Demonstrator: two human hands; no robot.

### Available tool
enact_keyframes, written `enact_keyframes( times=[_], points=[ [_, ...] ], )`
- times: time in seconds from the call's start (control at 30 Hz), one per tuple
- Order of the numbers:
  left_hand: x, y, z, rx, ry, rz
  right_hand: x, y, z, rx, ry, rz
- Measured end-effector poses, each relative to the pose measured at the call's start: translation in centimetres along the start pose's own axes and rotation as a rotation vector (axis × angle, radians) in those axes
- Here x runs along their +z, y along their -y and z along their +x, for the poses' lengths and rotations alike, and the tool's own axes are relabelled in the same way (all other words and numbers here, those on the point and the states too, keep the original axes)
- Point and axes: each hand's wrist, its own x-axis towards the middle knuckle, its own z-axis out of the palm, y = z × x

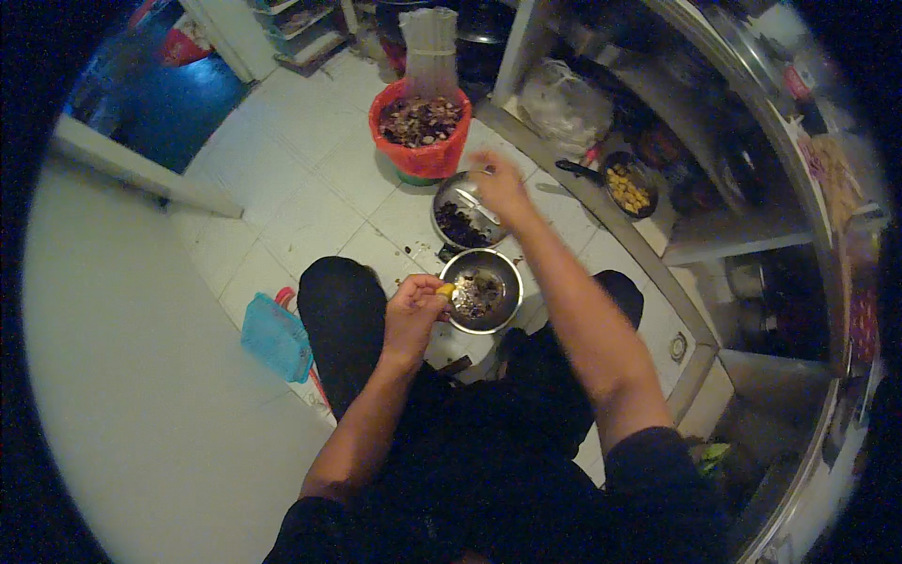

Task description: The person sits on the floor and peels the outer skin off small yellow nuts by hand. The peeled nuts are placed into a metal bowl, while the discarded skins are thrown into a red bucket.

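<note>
My left hand pinches a small yellow peeled kernel at the left rim of a steel bowl. Wet dark scraps and a little liquid lie in the bowl. Beyond it stands a round metal pan with a heap of dark pieces, perhaps nuts in their shells. A small knife rests inside that pan. Over the pan's right side is my right hand, blurred, near the red-lined bin; whether its fingers hold anything is unclear. The bin's red bag is heaped with shell scraps.
A black-handled pan of yellow kernels sits on the low shelf ledge at right, by a clear plastic bag. A blue plastic thing lies beside my left knee. Scraps dot the tiled floor. A doorway opens at upper left.
</note>
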Motion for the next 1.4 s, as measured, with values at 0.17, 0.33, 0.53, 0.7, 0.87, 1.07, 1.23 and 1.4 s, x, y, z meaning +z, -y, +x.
enact_keyframes(
  times=[0.17,0.33,0.53,0.7,0.87,1.07,1.23,1.4],
  points=[
    [0.7,0.5,1.7,0.332,-0.013,0.415,2.8,-6.7,-12.1,0.678,0.39,0.817],
    [2.4,-0.9,2.0,0.49,0.026,1.002,0.6,-4.5,-15.3,0.653,0.498,1.145],
    [4.6,-0.5,3.9,0.451,0.201,1.144,0.0,-9.2,-13.5,0.506,0.456,1.168],
    [6.8,-5.0,5.4,0.37,0.393,1.137,-2.9,-18.9,-7.3,0.38,0.007,0.828],
    [4.7,-12.4,8.1,0.447,0.502,1.222,-16.0,-26.6,2.2,0.555,-0.422,1.032],
    [0.4,-15.0,9.8,0.41,0.305,1.181,-30.9,-32.0,8.7,0.399,-0.57,1.123],
    [0.1,-15.2,9.5,0.423,0.236,1.277,-28.0,-27.2,9.2,0.393,-0.675,0.991],
    [-1.3,-15.2,10.7,0.519,0.286,1.2,-33.6,-40.7,9.0,0.131,-0.561,0.554]
  ],
)
